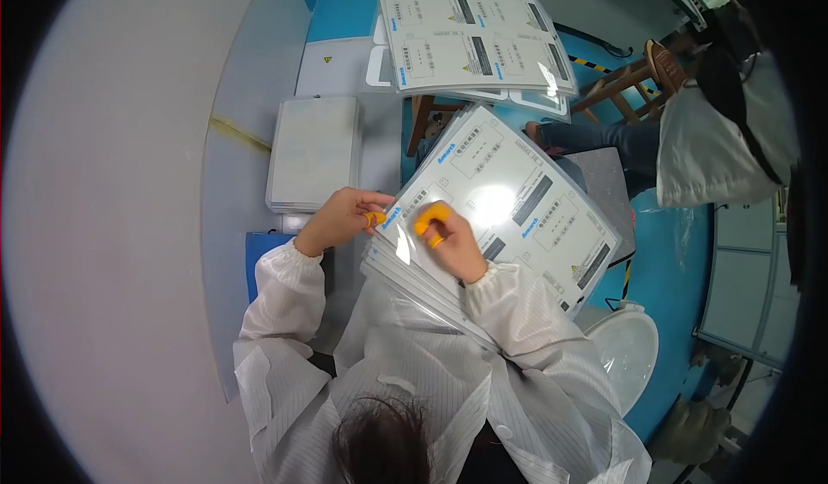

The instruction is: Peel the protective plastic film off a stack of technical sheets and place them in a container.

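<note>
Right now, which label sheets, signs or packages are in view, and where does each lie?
Stack of glossy white label sheets: under both hands, rectangular, blue and dark grey marks.
Second label sheet pile: top centre, same white layout.
Plain grey-white sheet stack: left of the hands.
Small yellow warning triangle sticker: upper left, on the grey panel.

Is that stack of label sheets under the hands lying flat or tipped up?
Tipped: the stack of label sheets leans against the person's lap, near edge low.
</note>
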`<state>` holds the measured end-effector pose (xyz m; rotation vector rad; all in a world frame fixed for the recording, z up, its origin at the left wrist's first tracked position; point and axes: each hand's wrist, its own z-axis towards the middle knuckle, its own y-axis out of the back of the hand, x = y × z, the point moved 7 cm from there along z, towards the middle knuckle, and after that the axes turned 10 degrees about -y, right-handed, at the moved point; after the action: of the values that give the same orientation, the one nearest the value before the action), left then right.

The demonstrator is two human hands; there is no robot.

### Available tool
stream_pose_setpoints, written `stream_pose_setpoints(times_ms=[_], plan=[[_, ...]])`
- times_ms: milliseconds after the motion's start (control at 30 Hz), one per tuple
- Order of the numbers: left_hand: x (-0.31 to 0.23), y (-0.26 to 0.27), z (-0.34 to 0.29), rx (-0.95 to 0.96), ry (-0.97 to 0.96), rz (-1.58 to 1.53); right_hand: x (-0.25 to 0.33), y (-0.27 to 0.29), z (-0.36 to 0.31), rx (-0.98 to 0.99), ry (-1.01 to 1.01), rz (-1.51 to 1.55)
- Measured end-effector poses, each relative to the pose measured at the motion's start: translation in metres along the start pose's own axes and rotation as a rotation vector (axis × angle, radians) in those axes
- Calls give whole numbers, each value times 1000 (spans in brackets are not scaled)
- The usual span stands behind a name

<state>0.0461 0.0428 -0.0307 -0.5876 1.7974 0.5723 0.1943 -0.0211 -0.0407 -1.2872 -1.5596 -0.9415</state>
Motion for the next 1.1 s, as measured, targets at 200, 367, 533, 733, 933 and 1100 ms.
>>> stream_pose_setpoints(times_ms=[200, 367, 533, 733, 933, 1100], plan=[[5, 12, 8, -13, 13, -24, 57, 65, -25, -135, 467, 433], [-28, 6, 18, 54, -30, -82, 28, 68, -16, -146, 336, 665], [-28, 23, 73, 12, -32, -72, 17, 58, 21, -91, 283, 635], [-20, 20, 122, -103, -151, 115, 1, 114, 20, -363, 355, 637], [24, 129, 141, -462, -173, 4, -15, 345, -141, -989, 657, 612], [39, 202, 184, -820, -278, -335, -123, 528, -418, -912, 978, 1044]])
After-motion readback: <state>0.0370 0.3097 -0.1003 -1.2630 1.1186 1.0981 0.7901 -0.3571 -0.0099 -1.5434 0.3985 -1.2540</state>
